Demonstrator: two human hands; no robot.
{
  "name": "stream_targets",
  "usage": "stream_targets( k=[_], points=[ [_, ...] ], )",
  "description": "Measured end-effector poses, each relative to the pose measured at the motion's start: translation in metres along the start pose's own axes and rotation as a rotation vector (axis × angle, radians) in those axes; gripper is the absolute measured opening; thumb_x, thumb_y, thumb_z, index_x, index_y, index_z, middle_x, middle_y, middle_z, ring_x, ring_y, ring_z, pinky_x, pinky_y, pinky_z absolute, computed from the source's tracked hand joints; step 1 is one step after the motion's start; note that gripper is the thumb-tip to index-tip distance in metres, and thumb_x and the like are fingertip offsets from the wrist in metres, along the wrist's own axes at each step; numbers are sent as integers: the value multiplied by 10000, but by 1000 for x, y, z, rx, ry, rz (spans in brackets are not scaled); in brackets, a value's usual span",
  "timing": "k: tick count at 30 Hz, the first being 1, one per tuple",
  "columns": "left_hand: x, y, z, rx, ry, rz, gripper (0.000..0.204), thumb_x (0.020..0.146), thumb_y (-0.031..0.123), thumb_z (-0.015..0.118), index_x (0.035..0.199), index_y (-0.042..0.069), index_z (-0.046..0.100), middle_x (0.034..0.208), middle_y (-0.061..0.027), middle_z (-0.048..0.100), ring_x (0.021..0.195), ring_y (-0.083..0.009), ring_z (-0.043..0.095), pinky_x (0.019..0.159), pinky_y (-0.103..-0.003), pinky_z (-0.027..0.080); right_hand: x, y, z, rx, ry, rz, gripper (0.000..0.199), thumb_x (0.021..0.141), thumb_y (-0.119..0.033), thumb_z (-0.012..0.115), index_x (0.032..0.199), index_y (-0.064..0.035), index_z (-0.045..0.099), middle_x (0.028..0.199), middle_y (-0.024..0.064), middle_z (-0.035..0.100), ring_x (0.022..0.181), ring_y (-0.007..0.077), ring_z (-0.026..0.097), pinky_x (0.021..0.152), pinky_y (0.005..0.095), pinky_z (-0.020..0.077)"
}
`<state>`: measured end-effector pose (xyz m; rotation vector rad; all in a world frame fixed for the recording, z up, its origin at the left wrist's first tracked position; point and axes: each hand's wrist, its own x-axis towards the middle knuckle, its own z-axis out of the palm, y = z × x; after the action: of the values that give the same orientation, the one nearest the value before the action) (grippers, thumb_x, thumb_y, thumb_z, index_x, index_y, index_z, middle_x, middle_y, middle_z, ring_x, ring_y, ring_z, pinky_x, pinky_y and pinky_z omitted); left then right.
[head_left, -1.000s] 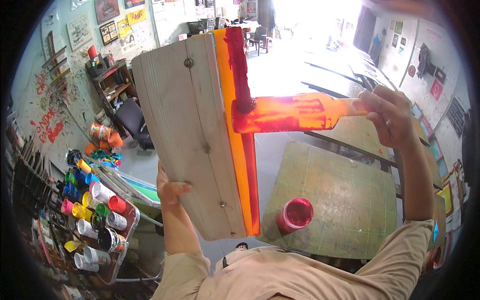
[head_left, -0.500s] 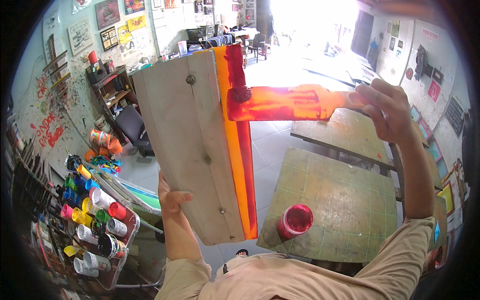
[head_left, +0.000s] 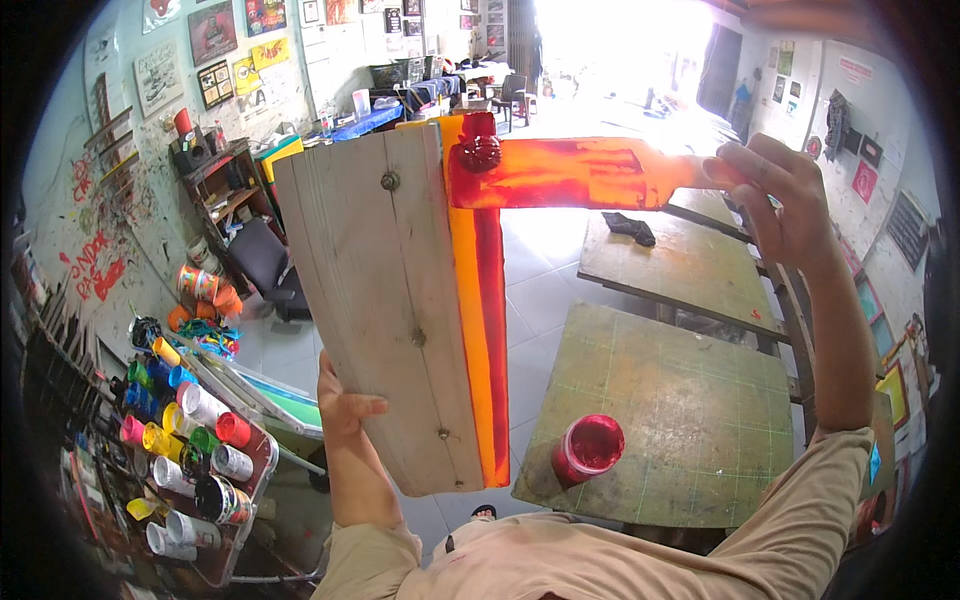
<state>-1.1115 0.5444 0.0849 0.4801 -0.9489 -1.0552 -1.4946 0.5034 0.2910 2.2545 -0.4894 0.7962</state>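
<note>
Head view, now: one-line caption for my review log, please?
Left hand holds up a wooden-handled squeegee while the right hand scrapes red ink off its blade with a spatula, above a table bearing an open ink jar.

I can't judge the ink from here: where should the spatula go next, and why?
Probably draw the spatula down along the squeegee blade: it sits at the top end with a red blob at its tip, red ink streaks the orange blade below, and the open ink jar waits underneath.

Green gridded work table (head_left: 700,420) right, near; open red ink jar (head_left: 588,447) on its near left corner. Second green table (head_left: 690,265) farther back, black rag (head_left: 632,228) on it. Tray of coloured ink pots (head_left: 180,450) near left. Dark office chair (head_left: 262,265) by paint-spattered shelf (head_left: 215,185), far left.
</note>
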Motion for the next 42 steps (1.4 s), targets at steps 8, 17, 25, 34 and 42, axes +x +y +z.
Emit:
stream_targets(
  k=[8, 17, 25, 34, 42],
  points=[
    [2, -7, 4, -74, 1, -18, 713, 329, -42, 613, 1036, -35, 521, 919, -101, 603, 825, -229, 593, 758, -302, 466, 0, 9, 3, -26, 80, -28, 296, 793, -39, 518, 1084, -4, 558, 697, 111, 553, 565, 192, 516, 503, 299, 411],
    [8, -19, 14, -56, 51, 15, 598, 440, 66, 583, 1021, -44, 498, 930, -117, 584, 822, -251, 585, 755, -317, 472, -28, -7, -2, 1, 175, 211, 294, 782, -45, 576, 1068, 20, 553, 803, 122, 562, 603, 186, 539, 535, 272, 433],
    [-7, -53, -7, 38, 346, -20, 494, 585, 121, 537, 1050, -30, 470, 1001, -150, 529, 904, -264, 539, 821, -362, 442, -133, -75, -15, 287, 60, 803, 182, 715, -62, 661, 865, 0, 580, 711, 77, 540, 609, 142, 570, 518, 250, 428],
    [-87, -65, -75, 141, 525, 127, 284, 706, 152, 514, 900, -52, 556, 892, -162, 569, 883, -266, 550, 822, -382, 431, -247, -159, -25, 707, -441, 1357, 143, 734, -102, 673, 810, -5, 601, 577, 32, 551, 500, 68, 482, 458, 212, 367],
    [-118, -51, -64, 65, 570, 135, 283, 707, 134, 516, 898, -67, 570, 950, -187, 564, 915, -275, 538, 861, -371, 403, -272, -178, -22, 829, -421, 1465, 230, 794, -64, 596, 1020, -22, 613, 658, 31, 561, 556, 76, 490, 517, 212, 399]
  ],
)
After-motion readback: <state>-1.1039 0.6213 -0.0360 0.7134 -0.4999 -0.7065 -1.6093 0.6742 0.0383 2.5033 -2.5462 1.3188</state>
